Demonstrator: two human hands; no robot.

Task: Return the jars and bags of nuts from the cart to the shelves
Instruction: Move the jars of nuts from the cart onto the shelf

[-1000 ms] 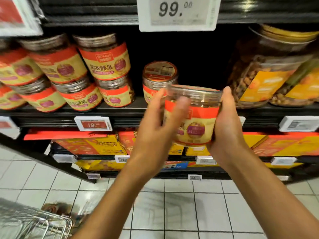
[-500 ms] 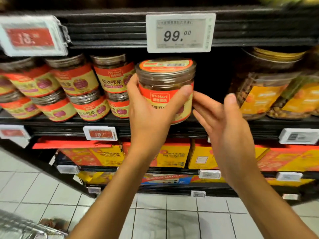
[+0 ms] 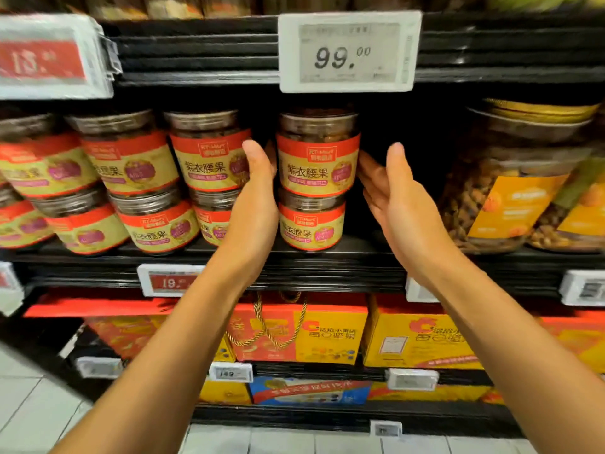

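Right now the cashew jar [image 3: 317, 158] stands upright between the two grips, stacked on the lid of a lower jar [image 3: 311, 224] of the same kind, which sits on the shelf [image 3: 327, 262]. The left grip [image 3: 258, 198] lies flat along the jar's left side with its thumb pointing up. Its fingers run back into the gap between this stack and the neighbouring stack [image 3: 209, 158] beyond its knuckles, so how far they reach is hidden. The right grip [image 3: 396, 198] is spread, palm inward, fingers straight and fingertips [image 3: 361, 165] at or just touching the jar's right wall. Neither grip curls round anything. The jar looks like clear plastic with a screw lid and a glossy paper band, so it is probably stiff, fairly light and not brittle. The band is likely a little slick. Its footing is the weak point, since a round base on another jar's lid could slide or tip with a sideways nudge. Any further hold is best taken on the label band at mid-height, with the grips squarely opposite each other, rather than at the lid. To the far side of the right grip stand large nut jars [image 3: 510, 191], well apart from the stack.
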